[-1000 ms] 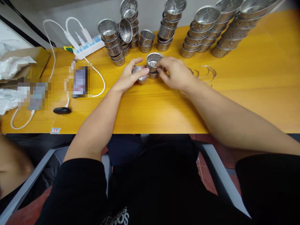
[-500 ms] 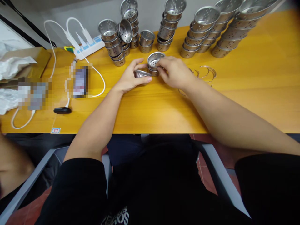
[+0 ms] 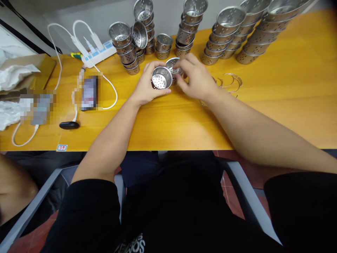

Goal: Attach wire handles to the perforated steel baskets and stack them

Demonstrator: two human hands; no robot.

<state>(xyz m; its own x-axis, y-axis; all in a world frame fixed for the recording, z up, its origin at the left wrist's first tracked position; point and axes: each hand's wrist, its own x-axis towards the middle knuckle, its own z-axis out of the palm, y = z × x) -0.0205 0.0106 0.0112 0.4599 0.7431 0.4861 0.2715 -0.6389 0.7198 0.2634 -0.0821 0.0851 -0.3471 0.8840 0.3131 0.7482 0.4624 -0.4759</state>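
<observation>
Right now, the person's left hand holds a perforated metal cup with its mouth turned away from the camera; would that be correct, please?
Not quite: the left hand does hold a perforated metal cup, but the head view shows its mouth turned toward the camera.

A power strip (image 3: 102, 54) bearing white plugs (image 3: 97, 40) lies beyond a phone (image 3: 88, 93), a black object (image 3: 69, 125) and a numbered label (image 3: 61, 148).

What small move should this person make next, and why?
Perhaps lift the right hand away from the cup it reaches over: it partly hides that cup's mouth, while the left hand holds another cup, open side up, close beside.
</observation>
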